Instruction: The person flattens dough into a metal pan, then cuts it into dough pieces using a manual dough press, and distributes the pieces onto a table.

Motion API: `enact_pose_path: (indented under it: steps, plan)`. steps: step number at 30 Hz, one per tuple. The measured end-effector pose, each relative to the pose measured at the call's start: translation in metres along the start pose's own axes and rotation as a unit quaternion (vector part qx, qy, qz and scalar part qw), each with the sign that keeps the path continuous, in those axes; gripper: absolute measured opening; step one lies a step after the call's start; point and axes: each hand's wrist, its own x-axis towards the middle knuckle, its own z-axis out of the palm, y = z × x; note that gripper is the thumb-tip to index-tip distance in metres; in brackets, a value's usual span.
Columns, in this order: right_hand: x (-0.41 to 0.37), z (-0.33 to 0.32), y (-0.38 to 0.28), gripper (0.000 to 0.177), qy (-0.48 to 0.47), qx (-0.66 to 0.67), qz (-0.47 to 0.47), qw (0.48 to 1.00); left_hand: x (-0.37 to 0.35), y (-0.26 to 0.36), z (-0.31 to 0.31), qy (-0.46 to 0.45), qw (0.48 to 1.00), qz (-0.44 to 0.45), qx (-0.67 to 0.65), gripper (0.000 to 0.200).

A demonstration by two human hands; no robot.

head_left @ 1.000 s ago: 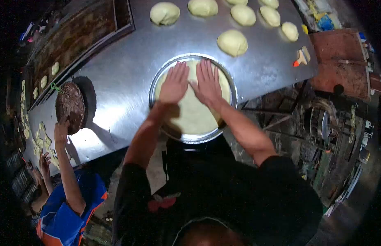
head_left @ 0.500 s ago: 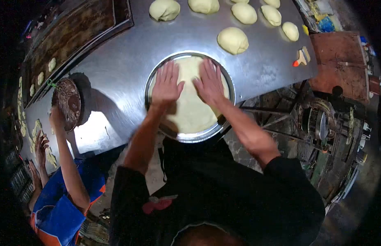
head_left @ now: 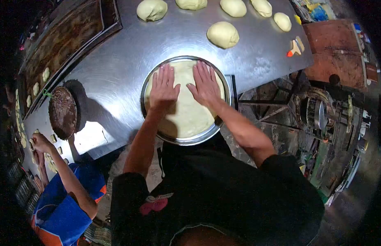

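A round metal pan (head_left: 157,69) lies at the near edge of a steel table (head_left: 125,53), filled with a flat sheet of pale dough (head_left: 190,119). My left hand (head_left: 162,87) presses flat on the dough's left part, fingers spread. Beside it my right hand (head_left: 205,85) lies palm down on the dough's far middle, fingers apart. Neither hand grips anything.
Several dough balls (head_left: 223,34) sit along the far side of the table. A dark round pan (head_left: 62,112) lies at the left. A person in a blue shirt (head_left: 61,209) handles small dough pieces (head_left: 53,138) there. An orange-handled scraper (head_left: 294,48) lies at the right edge.
Both my hands have shifted slightly on the dough, staying flat. The other person's hand has left the dark round pan and moved down to the small dough pieces.
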Motion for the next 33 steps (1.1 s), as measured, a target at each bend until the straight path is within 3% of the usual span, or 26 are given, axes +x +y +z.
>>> enact_pose_path:
  steps: [1,3,4,5,7,9,11,13,14,15,17,19,20,21,23,25,26,27,28,29,31,32,33]
  plan:
    - [0.001,-0.008,-0.002,0.063,-0.001,0.003,0.009,1.000,-0.011,0.004,-0.002,-0.006,1.000,0.007,-0.002,0.065]
    - [0.017,-0.029,0.002,0.060,-0.079,0.147,-0.009,0.986,-0.016,0.006,-0.006,-0.034,0.997,-0.075,0.008,0.067]
    - [0.012,-0.034,-0.005,0.059,-0.017,0.159,0.021,0.987,-0.004,0.013,-0.026,-0.147,0.982,-0.113,0.035,0.066]
    - [0.005,-0.025,-0.010,0.061,-0.014,0.094,0.060,0.994,0.012,0.013,-0.022,-0.139,0.984,-0.107,0.034,0.066]
    - [-0.011,-0.008,-0.011,0.063,-0.023,-0.061,0.038,0.997,0.027,0.013,-0.008,-0.045,0.986,0.155,-0.035,0.061]
    - [-0.021,-0.007,0.002,0.065,-0.023,-0.020,0.037,0.999,0.033,0.001,-0.004,-0.061,0.985,0.150,-0.054,0.059]
    - [-0.025,-0.008,0.011,0.068,-0.028,0.024,0.034,0.999,0.012,0.008,-0.010,-0.034,0.994,0.089,-0.059,0.060]
    - [-0.007,-0.016,0.020,0.065,-0.048,0.003,-0.065,0.997,0.004,0.015,-0.015,-0.015,0.997,0.069,-0.040,0.060]
    - [0.004,-0.020,0.024,0.061,-0.062,0.049,-0.092,0.993,-0.005,0.018,-0.015,-0.015,0.999,0.015,-0.042,0.060]
    - [0.013,-0.030,0.020,0.056,-0.082,0.164,-0.060,0.981,-0.009,0.018,-0.015,-0.008,0.998,-0.041,-0.042,0.060]
    - [0.005,-0.043,-0.003,0.057,0.008,0.185,0.027,0.982,-0.001,0.014,-0.014,-0.041,0.997,-0.071,-0.004,0.060]
    - [-0.014,-0.022,-0.007,0.060,0.020,0.120,0.068,0.990,0.007,0.021,-0.026,0.020,0.995,0.088,-0.042,0.060]
    - [-0.025,-0.012,-0.003,0.060,0.020,0.040,0.045,0.998,0.015,0.017,-0.021,-0.019,0.988,0.146,-0.055,0.059]
    - [-0.025,-0.011,0.002,0.061,0.025,-0.044,0.015,0.999,0.013,0.015,-0.018,-0.019,0.988,0.146,-0.055,0.059]
    - [-0.020,-0.013,0.018,0.061,0.011,-0.015,-0.007,1.000,0.002,0.019,-0.014,0.013,0.997,0.074,-0.032,0.058]
    - [0.001,-0.038,0.020,0.062,-0.096,0.113,-0.043,0.988,-0.009,0.026,-0.016,0.018,0.998,0.021,-0.056,0.058]
    - [0.000,-0.051,0.010,0.062,-0.094,0.096,-0.016,0.991,-0.021,0.026,-0.012,0.007,0.999,-0.021,-0.032,0.059]
    - [-0.011,-0.017,0.023,0.060,-0.037,0.050,0.001,0.998,-0.019,0.024,-0.009,0.004,0.998,-0.061,-0.010,0.060]
    - [-0.013,-0.022,0.022,0.060,-0.039,0.003,-0.019,0.999,-0.015,0.026,-0.015,-0.075,0.994,-0.084,0.001,0.063]
    - [-0.020,-0.022,0.017,0.060,-0.049,-0.037,-0.034,0.998,-0.007,0.023,-0.009,-0.079,0.993,-0.083,0.002,0.063]
    - [-0.004,-0.023,0.019,0.062,-0.063,-0.027,-0.056,0.996,0.017,0.017,0.002,-0.104,0.986,0.129,-0.027,0.065]
    - [-0.007,-0.035,0.020,0.063,-0.113,-0.021,-0.025,0.993,0.016,0.016,-0.003,-0.114,0.989,0.090,-0.022,0.065]
    - [0.002,-0.041,0.031,0.063,-0.104,-0.027,-0.032,0.994,0.022,0.018,-0.001,-0.103,0.991,0.088,-0.017,0.065]
